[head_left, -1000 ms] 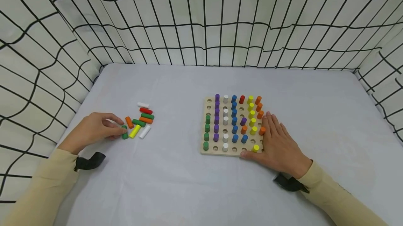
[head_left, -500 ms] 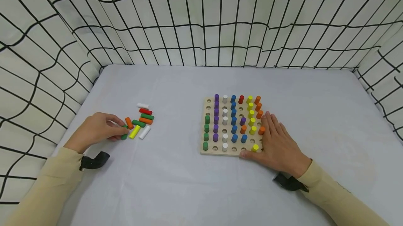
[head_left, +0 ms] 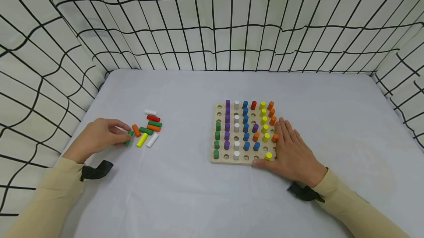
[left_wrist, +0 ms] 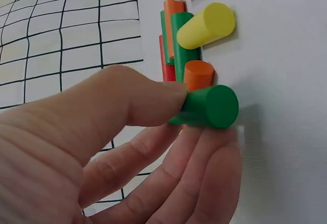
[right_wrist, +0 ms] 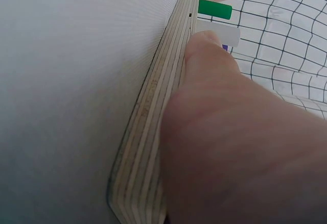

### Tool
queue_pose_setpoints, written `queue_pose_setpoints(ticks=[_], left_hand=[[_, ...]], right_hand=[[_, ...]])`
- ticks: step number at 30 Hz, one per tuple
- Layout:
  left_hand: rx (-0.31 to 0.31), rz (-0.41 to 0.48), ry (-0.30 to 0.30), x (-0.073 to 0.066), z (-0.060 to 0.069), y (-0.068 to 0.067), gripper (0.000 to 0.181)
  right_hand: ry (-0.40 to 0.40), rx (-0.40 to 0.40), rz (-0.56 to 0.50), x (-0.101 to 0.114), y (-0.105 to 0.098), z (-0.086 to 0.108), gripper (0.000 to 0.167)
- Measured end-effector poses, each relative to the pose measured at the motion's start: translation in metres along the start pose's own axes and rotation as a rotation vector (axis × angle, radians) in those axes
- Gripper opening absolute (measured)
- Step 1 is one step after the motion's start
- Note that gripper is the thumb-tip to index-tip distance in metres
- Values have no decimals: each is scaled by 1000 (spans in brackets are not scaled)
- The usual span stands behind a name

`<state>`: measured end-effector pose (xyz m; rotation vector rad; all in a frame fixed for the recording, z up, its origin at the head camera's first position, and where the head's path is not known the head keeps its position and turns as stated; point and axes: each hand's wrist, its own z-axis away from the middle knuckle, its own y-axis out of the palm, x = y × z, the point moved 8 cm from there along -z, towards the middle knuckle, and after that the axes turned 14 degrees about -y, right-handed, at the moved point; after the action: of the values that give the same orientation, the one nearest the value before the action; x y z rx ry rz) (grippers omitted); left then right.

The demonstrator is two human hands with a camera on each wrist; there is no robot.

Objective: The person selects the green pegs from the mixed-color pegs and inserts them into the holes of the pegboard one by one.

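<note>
My left hand (head_left: 101, 136) pinches a green peg (left_wrist: 222, 106) between thumb and fingers, at the left side of a loose group of pegs. In the left wrist view one round end of this peg faces the camera. Beside it lie an orange peg (head_left: 136, 130) and a yellow peg (head_left: 142, 139). On the right, my right hand (head_left: 296, 153) rests with straight fingers along the right edge of a wooden pegboard (head_left: 241, 159), its thumb at the near edge. The hand hides part of the board's right column. Green, purple, white, blue, red, yellow and orange pegs stand in the board.
Further loose pegs lie in the group: a red peg (head_left: 153, 118), two white ones, and more green and orange. Several holes in the board hold no peg. A white cloth (head_left: 185, 193) covers the table, and black wire mesh (head_left: 215, 28) stands behind and at both sides.
My left hand has shifted slightly right, then back left, keeping the green peg, which now leans with its top to the right. The right hand and the pegboard stay in place.
</note>
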<state>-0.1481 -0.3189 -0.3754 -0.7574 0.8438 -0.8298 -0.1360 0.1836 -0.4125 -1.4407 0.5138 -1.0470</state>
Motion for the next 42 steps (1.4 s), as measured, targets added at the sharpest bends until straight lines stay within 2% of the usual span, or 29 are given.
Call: queue_pose_setpoints(ticks=[9,20,29,42], left_hand=[[-19,31,26,-5,4,-6,40],[-40,36,55,-18,4,-5,32],[-47,65,110,-37,5,-1,32],[-50,84,136,-63,1,-1,34]], right_hand=[[-1,-3,-1,1,-1,0,138],[7,0,2,-2,1,0,138],[7,-6,0,-1,0,0,139],[5,-8,3,-4,0,0,140]])
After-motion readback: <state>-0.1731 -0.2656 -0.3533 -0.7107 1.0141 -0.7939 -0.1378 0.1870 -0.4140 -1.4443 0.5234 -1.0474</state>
